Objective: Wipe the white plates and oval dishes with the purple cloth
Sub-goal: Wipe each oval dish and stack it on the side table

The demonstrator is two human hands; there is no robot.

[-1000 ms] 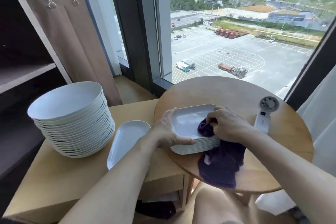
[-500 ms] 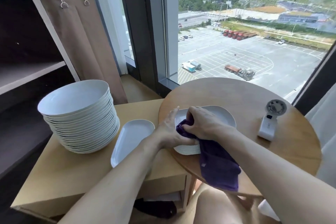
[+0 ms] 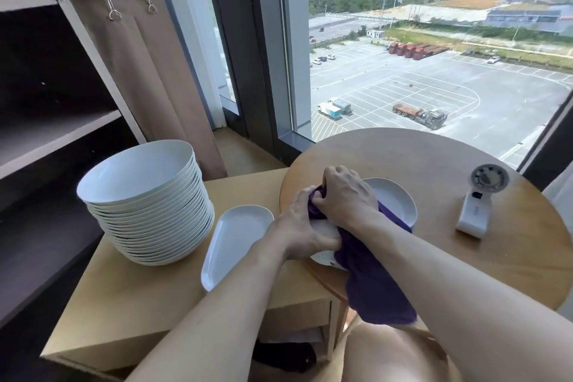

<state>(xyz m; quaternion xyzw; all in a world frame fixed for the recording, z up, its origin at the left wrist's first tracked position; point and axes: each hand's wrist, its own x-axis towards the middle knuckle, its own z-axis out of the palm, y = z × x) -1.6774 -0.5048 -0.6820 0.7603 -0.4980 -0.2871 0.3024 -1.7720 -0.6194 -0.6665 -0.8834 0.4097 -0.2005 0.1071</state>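
A stack of white oval dishes [image 3: 395, 200] sits on the round wooden table [image 3: 434, 164]. My right hand [image 3: 344, 195] grips the bunched purple cloth [image 3: 372, 288] and presses it on the top dish's left part; the cloth's tail hangs over the table's near edge. My left hand [image 3: 297, 226] grips the stack's left edge, thumb on the rim. One single oval dish [image 3: 235, 242] lies on the lower square table. A tall stack of round white plates [image 3: 145, 205] stands at its left.
A small white handheld fan [image 3: 479, 205] stands on the round table's right side. The light wooden square table [image 3: 130, 304] abuts the round one. Dark shelves [image 3: 46, 133] and a brown curtain [image 3: 148, 77] are at the left, a big window [image 3: 434, 56] beyond.
My right hand with the cloth has slid from the top dish's near right to its far left. My left hand has stayed on the stack's left edge.
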